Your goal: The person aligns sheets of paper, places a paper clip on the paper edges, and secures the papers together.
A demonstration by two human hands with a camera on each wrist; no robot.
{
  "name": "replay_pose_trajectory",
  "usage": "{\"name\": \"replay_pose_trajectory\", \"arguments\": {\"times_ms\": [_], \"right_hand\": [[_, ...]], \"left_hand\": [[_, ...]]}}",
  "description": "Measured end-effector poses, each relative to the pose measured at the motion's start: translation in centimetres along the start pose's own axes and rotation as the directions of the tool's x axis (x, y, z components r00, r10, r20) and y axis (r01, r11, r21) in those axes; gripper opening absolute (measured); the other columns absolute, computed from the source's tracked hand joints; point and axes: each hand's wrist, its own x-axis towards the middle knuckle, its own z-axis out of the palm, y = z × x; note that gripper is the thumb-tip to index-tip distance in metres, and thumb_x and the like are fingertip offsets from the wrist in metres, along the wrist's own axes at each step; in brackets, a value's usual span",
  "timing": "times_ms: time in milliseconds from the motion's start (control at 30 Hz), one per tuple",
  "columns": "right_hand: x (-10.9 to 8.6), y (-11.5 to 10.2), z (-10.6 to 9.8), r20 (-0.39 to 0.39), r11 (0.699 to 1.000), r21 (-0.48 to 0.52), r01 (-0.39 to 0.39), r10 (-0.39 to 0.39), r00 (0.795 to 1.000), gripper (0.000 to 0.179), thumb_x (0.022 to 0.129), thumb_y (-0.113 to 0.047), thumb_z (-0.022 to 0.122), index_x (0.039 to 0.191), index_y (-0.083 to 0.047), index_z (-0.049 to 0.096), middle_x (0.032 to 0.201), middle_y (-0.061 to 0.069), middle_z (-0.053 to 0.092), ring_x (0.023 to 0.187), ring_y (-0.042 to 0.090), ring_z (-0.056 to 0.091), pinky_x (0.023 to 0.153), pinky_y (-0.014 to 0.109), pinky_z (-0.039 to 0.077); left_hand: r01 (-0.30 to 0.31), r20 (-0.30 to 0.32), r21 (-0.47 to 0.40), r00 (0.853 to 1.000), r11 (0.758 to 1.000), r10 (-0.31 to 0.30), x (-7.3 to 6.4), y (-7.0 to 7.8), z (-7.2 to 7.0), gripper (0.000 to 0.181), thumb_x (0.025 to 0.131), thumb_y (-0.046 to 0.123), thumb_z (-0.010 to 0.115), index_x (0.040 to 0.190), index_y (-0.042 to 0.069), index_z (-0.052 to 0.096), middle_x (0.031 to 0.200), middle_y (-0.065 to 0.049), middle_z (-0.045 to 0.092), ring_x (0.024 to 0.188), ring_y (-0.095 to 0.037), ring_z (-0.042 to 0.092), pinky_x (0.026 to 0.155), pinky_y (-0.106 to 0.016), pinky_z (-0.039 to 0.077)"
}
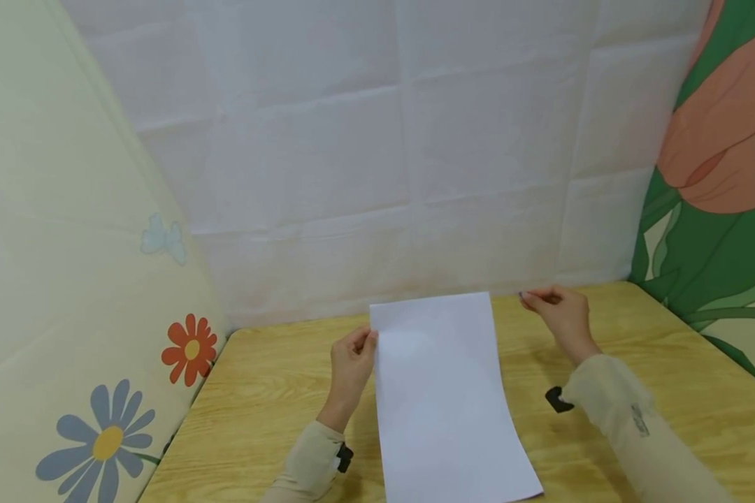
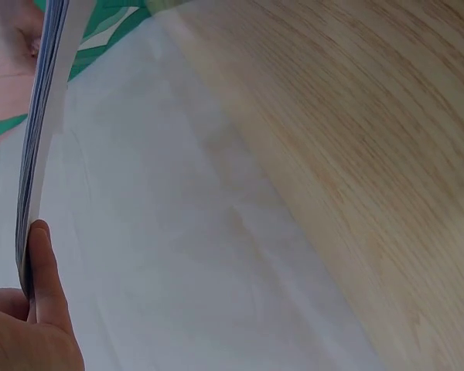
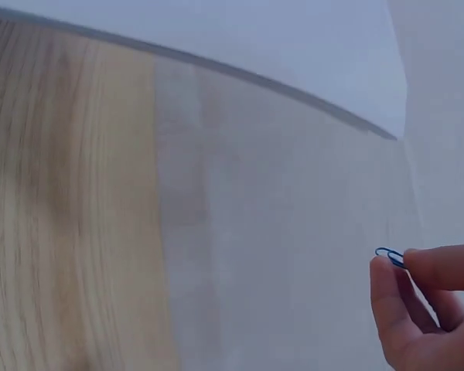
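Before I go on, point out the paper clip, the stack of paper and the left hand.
Paper clip (image 3: 395,259): right wrist view, on its exposed wire loops.
Stack of paper (image 1: 443,398): head view, on the middle of its facing sheet.
Left hand (image 1: 350,367): head view, on the middle of the hand.

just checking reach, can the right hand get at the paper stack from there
Probably yes: the right hand pinches a blue paper clip but is near the paper stack, and nothing visible stands between them.
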Motion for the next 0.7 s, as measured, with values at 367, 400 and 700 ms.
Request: {"name": "replay_pose_trajectory", "arguments": {"times_ms": [367,400,700], "right_hand": [[-2.1,-3.6,2.4,0.014,0.993,-0.030,0.114,-0.113,0.993,0.035,0.086,-0.022,0.073,0.104,0.007,0.066,0.083,-0.017,0.065,0.079,0.002,0.060,0.071,0.014,0.050],[-2.3,-3.8,2.7,0.022,0.991,-0.010,0.135,-0.134,0.991,0.034,0.086,-0.020,0.074,0.103,0.009,0.066,0.083,-0.016,0.065,0.079,0.002,0.061,0.071,0.014,0.050],[-3.3,-5.0,5.2,0.087,0.961,0.099,0.257,-0.265,0.960,0.025,0.083,-0.010,0.075,0.097,0.010,0.068,0.087,-0.010,0.069,0.078,0.005,0.064,0.068,0.016,0.052]], "left_hand": [[0.012,-0.013,0.016,1.000,1.000,-0.012,-0.2,0.8,0.1,0.011,0.086,-0.012,0.060,0.092,-0.019,0.066,0.069,-0.024,0.062,0.054,-0.002,0.042,0.049,-0.013,0.035],[0.004,-0.012,0.015,1.000,1.000,-0.004,-0.2,0.7,0.1,0.011,0.086,-0.013,0.060,0.091,-0.019,0.066,0.068,-0.025,0.061,0.053,-0.002,0.042,0.049,-0.013,0.035],[-0.098,0.019,0.049,0.995,0.994,0.097,-0.2,0.6,0.5,0.009,0.087,-0.011,0.061,0.087,-0.016,0.068,0.064,-0.023,0.060,0.053,-0.002,0.041,0.049,-0.015,0.035]]}}
